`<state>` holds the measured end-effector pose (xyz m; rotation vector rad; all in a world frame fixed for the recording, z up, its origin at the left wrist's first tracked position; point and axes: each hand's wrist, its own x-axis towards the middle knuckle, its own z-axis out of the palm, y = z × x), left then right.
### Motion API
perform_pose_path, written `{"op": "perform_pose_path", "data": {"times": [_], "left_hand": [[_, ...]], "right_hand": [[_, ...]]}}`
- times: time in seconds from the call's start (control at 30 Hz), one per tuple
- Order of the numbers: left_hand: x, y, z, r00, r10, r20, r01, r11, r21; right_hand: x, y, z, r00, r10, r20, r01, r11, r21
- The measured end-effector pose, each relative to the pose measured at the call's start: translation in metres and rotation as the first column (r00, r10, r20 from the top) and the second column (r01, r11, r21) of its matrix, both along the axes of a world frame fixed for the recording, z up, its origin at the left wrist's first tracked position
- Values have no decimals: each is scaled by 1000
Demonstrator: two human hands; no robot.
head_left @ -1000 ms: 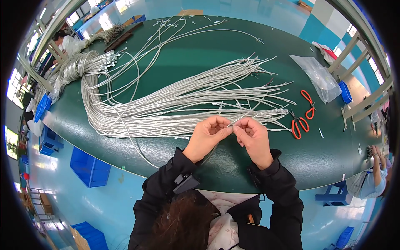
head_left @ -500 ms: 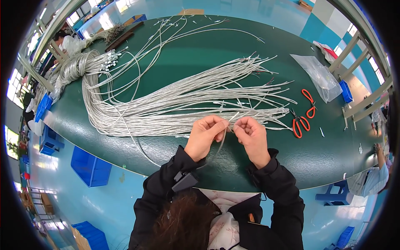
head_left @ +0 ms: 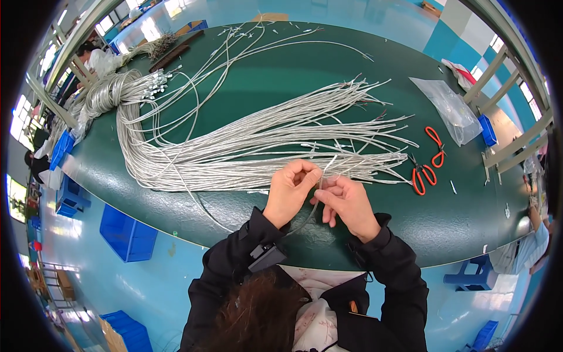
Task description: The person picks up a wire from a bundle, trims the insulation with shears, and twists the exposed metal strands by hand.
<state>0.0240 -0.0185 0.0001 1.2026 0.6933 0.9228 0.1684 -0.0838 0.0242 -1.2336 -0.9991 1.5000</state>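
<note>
Pinching a single cable (head_left: pixel 309 219) at mid-frame with the left hand (head_left: pixel 289 189), thumb and forefinger closed. Since a moment ago, shifting the right hand (head_left: pixel 347 200) leftward and lower, fingers half-curled beside the cable, closure impossible to tell; apparently changing hold, work unfinished. Looking thin, grey and smoothly bowed toward the black left cuff (head_left: pixel 262 227). Working just before a silvery cable bundle (head_left: pixel 229 159), centre-left.

Left hand (head_left: pixel 287 191) pinching; right hand (head_left: pixel 352 205) just beside it, fingers (head_left: pixel 332 219) loosely bent
</note>
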Motion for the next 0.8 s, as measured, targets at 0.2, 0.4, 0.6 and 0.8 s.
{"op": "perform_pose_path", "data": {"times": [0.2,0.4,0.6,0.8], "left_hand": [[-7,5,-1,967,-53,248,121,956,-266],[-9,10,7,847,-73,527,296,887,-354],[-9,8,18,916,-45,398,146,963,-227],[-13,8,17,987,-151,-45,152,988,13]], "right_hand": [[-3,2,-10,980,-28,-199,35,999,33],[0,2,-10,974,-17,-227,29,998,50],[2,0,-12,985,-57,-166,72,993,88],[-1,-3,-13,994,-68,-80,79,986,144]]}}
